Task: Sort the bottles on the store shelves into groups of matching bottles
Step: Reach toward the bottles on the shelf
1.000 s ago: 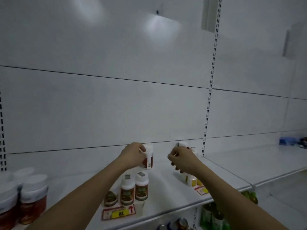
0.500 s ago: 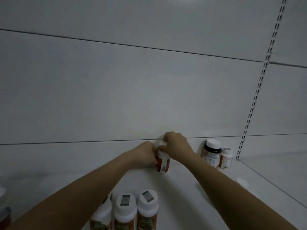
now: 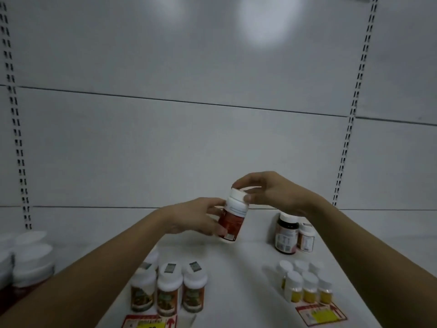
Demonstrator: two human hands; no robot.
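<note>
Above the white shelf [image 3: 236,268], near its back wall, both hands hold one red bottle [image 3: 233,218], tilted and off the shelf. The left hand [image 3: 196,216] grips its body, fingers curled round the red label; the right hand [image 3: 267,192] pinches the white cap from above.

Just right of it, under the right wrist, a dark bottle [image 3: 286,235] stands touching a small white one [image 3: 306,237]. Near the front edge stand a group of brown-label bottles [image 3: 168,290] with white caps, partly hidden by the left forearm, and, well to the right, a cluster of small yellow bottles [image 3: 305,284]. Price tags [image 3: 321,314] lie at the edge in front of both groups. At far left are big white-capped jars [image 3: 30,261], blurred.

The back wall [image 3: 189,138] is plain white panels with slotted uprights [image 3: 352,114]; two light spots shine on it.
</note>
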